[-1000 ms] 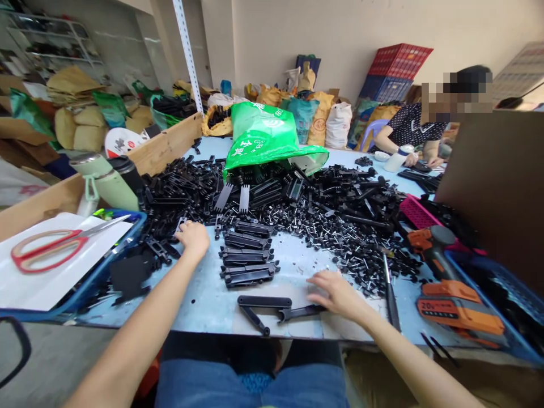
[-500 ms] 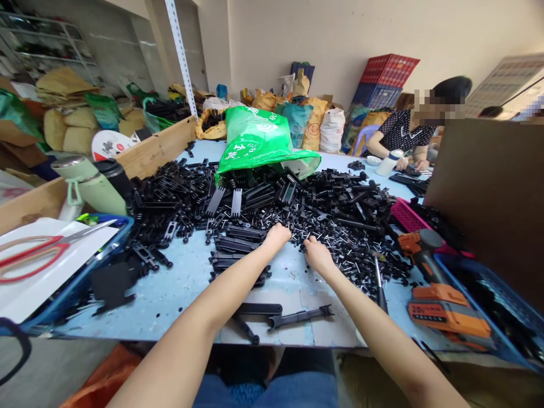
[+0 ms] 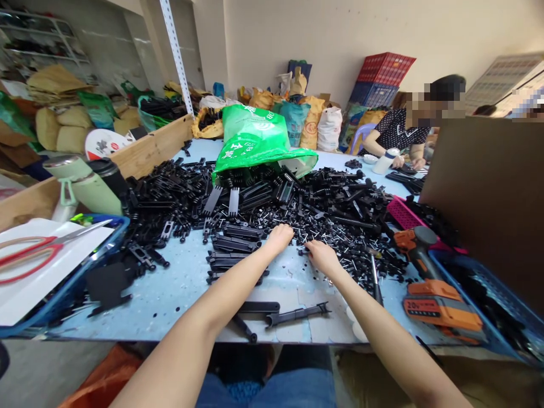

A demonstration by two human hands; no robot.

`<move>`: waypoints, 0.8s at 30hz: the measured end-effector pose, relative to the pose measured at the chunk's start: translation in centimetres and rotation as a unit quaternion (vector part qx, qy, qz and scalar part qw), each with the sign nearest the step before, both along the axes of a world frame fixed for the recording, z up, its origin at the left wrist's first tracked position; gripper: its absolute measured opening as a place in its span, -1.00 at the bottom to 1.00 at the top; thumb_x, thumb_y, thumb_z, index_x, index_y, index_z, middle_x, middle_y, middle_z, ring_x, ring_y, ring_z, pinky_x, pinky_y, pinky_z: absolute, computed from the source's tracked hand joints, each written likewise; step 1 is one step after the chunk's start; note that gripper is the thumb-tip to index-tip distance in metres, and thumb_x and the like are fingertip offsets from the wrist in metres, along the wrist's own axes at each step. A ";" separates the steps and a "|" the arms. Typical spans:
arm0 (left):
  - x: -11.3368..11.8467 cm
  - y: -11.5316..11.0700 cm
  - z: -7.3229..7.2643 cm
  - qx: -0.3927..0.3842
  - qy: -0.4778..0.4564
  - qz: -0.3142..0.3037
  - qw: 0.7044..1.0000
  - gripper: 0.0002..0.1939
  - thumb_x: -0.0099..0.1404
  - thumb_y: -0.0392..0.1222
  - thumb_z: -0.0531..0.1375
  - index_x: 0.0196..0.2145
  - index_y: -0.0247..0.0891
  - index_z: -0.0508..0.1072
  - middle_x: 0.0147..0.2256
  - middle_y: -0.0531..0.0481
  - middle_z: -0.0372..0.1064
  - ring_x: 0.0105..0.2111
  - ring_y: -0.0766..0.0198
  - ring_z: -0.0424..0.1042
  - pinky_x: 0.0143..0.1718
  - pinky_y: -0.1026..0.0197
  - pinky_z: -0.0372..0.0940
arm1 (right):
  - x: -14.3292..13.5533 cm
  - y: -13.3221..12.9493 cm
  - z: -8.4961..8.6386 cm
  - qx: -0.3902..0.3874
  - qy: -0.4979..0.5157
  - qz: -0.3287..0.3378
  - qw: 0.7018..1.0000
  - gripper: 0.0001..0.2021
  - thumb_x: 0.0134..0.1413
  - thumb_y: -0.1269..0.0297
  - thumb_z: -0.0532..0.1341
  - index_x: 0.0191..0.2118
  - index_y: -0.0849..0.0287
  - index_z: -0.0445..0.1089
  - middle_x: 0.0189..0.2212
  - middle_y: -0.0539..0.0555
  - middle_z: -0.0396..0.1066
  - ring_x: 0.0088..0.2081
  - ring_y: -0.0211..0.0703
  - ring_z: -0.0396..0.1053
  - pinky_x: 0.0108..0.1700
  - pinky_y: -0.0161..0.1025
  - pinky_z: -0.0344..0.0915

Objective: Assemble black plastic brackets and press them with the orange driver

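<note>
My left hand point(image 3: 280, 238) is at the near edge of a pile of small black parts and silver pins point(image 3: 314, 226), fingers curled together; whatever they pinch is too small to tell. Just right of it, my right hand point(image 3: 322, 256) has its fingertips closed by a small dark piece that I cannot name. Beside my left forearm lies a stack of long black plastic parts point(image 3: 232, 259). Closer to the table's front edge are a loose black arm-shaped part point(image 3: 297, 315) and a flat black bar point(image 3: 259, 307).
A green bag point(image 3: 255, 139) lies open over black parts at the back. To the right are a hammer point(image 3: 375, 277), an orange cordless drill point(image 3: 442, 306) and a blue basket point(image 3: 480, 283). Scissors point(image 3: 46, 249) and a green flask point(image 3: 85, 184) are left. A co-worker point(image 3: 402, 130) sits beyond.
The view has shifted slightly, so the table's things sit a little further left. My right hand has turned a little, its fingertips still close to the pile; my left hand stays nearly in place.
</note>
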State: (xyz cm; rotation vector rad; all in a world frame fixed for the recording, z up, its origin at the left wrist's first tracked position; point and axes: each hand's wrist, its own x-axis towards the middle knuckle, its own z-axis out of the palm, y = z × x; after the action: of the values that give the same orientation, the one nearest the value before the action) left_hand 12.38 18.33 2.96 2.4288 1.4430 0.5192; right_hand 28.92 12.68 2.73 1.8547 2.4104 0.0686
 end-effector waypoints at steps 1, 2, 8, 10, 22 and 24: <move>-0.5 -0.3 0.5 -0.003 -0.024 0.010 1.000 -0.87 0.25 -0.31 0.10 -0.26 -0.37 0.41 -0.21 -0.14 0.38 -0.15 0.17 0.35 -0.10 0.08 0.23 | 0.2 0.1 0.0 0.002 0.007 -0.005 1.000 -0.78 0.14 0.41 0.02 -0.12 0.14 0.31 -0.22 0.13 0.36 -0.15 -0.11 0.28 -0.22 -0.29 0.16; -1.2 -0.9 1.1 -0.006 -0.049 0.020 0.999 -0.86 0.25 -0.30 0.09 -0.25 -0.36 0.41 -0.21 -0.16 0.38 -0.15 0.17 0.35 -0.09 0.11 0.23 | 0.4 0.2 0.0 0.005 0.016 -0.012 1.000 -0.78 0.15 0.41 0.01 -0.12 0.13 0.30 -0.23 0.13 0.36 -0.16 -0.11 0.29 -0.24 -0.29 0.16; -9.8 -8.7 3.2 -0.067 -0.208 0.089 0.972 -0.73 0.30 -0.14 0.02 -0.17 -0.34 0.37 -0.32 -0.06 0.43 -0.38 0.31 0.41 -0.33 0.26 0.30 | 1.2 -0.6 -0.1 0.022 0.096 -0.037 0.994 -0.79 0.16 0.37 0.00 -0.15 0.19 0.32 -0.12 0.16 0.31 -0.18 -0.15 0.32 -0.18 -0.29 0.19; -13.1 -12.6 2.9 -0.181 -0.404 0.165 0.882 -0.74 0.20 -0.11 0.13 -0.24 -0.37 0.40 -0.41 -0.03 0.41 -0.47 0.34 0.39 -0.42 0.29 0.28 | 1.0 -2.0 -0.2 0.024 0.168 -0.030 0.985 -0.82 0.15 0.32 0.03 -0.19 0.19 0.33 -0.14 0.14 0.32 -0.22 -0.18 0.34 -0.17 -0.29 0.21; -16.6 -21.8 0.4 -0.355 -0.557 0.277 0.698 -0.63 -0.05 -0.06 0.33 -0.34 -0.38 0.46 -0.52 0.02 0.39 -0.55 0.43 0.30 -0.47 0.36 0.14 | -3.8 -9.8 1.6 -0.073 0.406 0.084 0.907 -0.85 0.10 0.27 0.11 -0.23 0.14 0.37 -0.30 0.08 0.42 -0.28 -0.16 0.37 -0.24 -0.22 0.28; -16.9 -21.6 0.7 -0.354 -0.529 0.274 0.721 -0.62 -0.05 -0.04 0.33 -0.34 -0.39 0.47 -0.54 0.02 0.38 -0.56 0.43 0.28 -0.49 0.35 0.13 | -4.3 -10.2 2.6 -0.086 0.416 0.108 0.899 -0.85 0.11 0.28 0.11 -0.24 0.14 0.38 -0.27 0.09 0.41 -0.29 -0.18 0.36 -0.25 -0.25 0.28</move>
State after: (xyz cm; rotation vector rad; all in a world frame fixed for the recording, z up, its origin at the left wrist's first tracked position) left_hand -4.49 -3.24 3.61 0.7510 1.3428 1.0014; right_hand 24.64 2.47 5.33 1.7359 2.9751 -1.1001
